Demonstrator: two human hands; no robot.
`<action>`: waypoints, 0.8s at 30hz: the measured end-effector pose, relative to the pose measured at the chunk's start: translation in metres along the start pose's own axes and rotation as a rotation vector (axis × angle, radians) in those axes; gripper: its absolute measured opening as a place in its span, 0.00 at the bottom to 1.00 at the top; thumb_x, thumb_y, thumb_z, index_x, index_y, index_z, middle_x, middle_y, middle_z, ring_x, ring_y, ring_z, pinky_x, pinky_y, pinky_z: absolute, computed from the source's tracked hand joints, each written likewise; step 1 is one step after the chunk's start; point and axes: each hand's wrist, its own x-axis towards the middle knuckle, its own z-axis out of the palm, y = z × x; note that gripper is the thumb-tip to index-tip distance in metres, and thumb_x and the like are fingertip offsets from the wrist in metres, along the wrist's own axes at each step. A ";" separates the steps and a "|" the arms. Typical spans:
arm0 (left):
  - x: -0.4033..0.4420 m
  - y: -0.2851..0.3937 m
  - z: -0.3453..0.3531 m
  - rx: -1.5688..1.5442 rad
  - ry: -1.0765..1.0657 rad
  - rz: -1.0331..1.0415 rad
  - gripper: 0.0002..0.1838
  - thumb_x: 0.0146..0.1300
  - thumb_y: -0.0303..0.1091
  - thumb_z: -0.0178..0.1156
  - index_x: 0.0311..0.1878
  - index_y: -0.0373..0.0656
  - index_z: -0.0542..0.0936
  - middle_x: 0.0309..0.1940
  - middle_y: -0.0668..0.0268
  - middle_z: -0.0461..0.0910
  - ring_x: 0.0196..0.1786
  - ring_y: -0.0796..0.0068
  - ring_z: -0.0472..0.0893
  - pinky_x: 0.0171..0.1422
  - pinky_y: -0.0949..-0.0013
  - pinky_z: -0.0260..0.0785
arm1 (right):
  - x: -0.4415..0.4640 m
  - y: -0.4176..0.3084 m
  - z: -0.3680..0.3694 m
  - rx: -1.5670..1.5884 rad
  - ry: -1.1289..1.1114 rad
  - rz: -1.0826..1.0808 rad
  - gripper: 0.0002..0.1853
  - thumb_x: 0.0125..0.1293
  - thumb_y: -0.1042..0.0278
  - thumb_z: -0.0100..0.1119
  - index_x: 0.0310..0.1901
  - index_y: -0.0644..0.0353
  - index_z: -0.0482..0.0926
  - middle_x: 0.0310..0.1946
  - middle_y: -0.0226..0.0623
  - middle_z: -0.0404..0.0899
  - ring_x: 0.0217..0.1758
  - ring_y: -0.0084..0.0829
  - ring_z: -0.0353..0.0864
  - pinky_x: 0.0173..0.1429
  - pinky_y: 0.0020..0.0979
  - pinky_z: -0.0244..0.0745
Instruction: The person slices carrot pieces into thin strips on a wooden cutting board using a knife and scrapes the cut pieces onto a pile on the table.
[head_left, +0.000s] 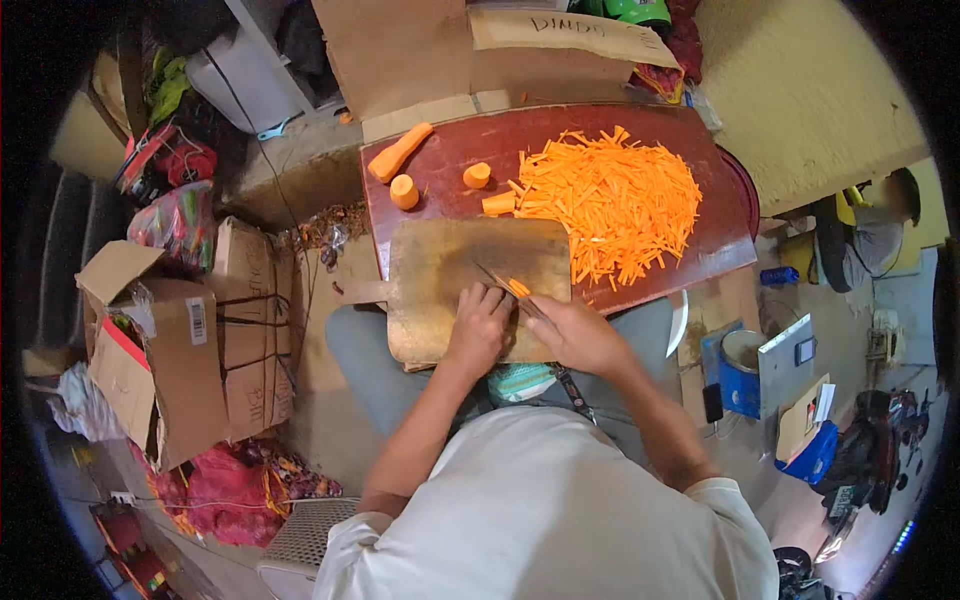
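A wooden cutting board (pixel 430 260) with a handle on its left lies across my lap, against the red table. My right hand (pixel 572 335) is closed around a knife (pixel 490 272), its blade slanting up and left over the board. Small cut carrot sticks (pixel 518 287) are beside the blade. My left hand (pixel 482 322) rests on the board just left of the knife with fingers curled down; whatever is under them is hidden. Beyond the board, a large heap of carrot sticks (pixel 620 205) covers the table's right side.
On the red table (pixel 460 135) lie a peeled carrot (pixel 400 152) and carrot chunks (pixel 404 192). Cardboard boxes (pixel 170 350) and a red mesh sack (pixel 225 490) stand at left. A curved pale blade (pixel 678 322) shows by my right knee. Another person (pixel 870 235) sits at far right.
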 end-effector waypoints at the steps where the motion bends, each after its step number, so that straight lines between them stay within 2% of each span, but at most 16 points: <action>1: 0.001 -0.002 -0.001 0.009 -0.002 0.007 0.23 0.49 0.25 0.73 0.52 0.33 0.87 0.47 0.56 0.80 0.52 0.50 0.76 0.57 0.50 0.70 | -0.011 0.003 -0.002 0.028 -0.004 -0.009 0.21 0.81 0.61 0.59 0.67 0.63 0.78 0.47 0.65 0.85 0.52 0.66 0.86 0.56 0.55 0.81; 5: -0.001 0.001 -0.002 0.001 -0.001 -0.011 0.24 0.47 0.26 0.74 0.51 0.33 0.87 0.46 0.56 0.80 0.51 0.50 0.76 0.56 0.50 0.70 | -0.023 0.014 0.008 0.045 0.059 -0.091 0.21 0.80 0.61 0.60 0.67 0.64 0.79 0.48 0.65 0.86 0.54 0.67 0.86 0.57 0.56 0.81; 8: 0.000 0.002 0.000 -0.013 0.000 -0.010 0.23 0.47 0.26 0.74 0.50 0.33 0.86 0.45 0.56 0.79 0.51 0.51 0.76 0.56 0.50 0.70 | -0.001 -0.004 0.008 -0.030 -0.006 0.058 0.22 0.80 0.62 0.60 0.68 0.65 0.78 0.47 0.64 0.86 0.55 0.67 0.86 0.58 0.55 0.81; 11: 0.001 0.003 -0.001 0.002 0.005 -0.002 0.22 0.47 0.26 0.74 0.49 0.34 0.86 0.45 0.57 0.79 0.51 0.51 0.76 0.56 0.51 0.70 | 0.002 0.000 0.012 -0.032 0.048 -0.041 0.19 0.81 0.60 0.57 0.64 0.65 0.77 0.43 0.67 0.86 0.49 0.70 0.86 0.53 0.63 0.80; 14: 0.000 0.003 -0.001 0.033 0.009 -0.012 0.22 0.47 0.26 0.74 0.49 0.34 0.86 0.44 0.56 0.79 0.51 0.51 0.76 0.56 0.50 0.69 | -0.020 0.002 0.007 0.067 0.077 -0.046 0.20 0.80 0.60 0.60 0.66 0.64 0.79 0.47 0.67 0.86 0.54 0.69 0.86 0.56 0.58 0.81; 24: 0.001 0.003 -0.001 0.008 0.050 -0.014 0.21 0.48 0.26 0.72 0.49 0.34 0.86 0.44 0.55 0.79 0.51 0.50 0.76 0.54 0.49 0.68 | 0.003 0.001 0.013 0.026 0.036 -0.010 0.23 0.80 0.60 0.59 0.68 0.65 0.77 0.48 0.69 0.85 0.55 0.69 0.86 0.58 0.59 0.80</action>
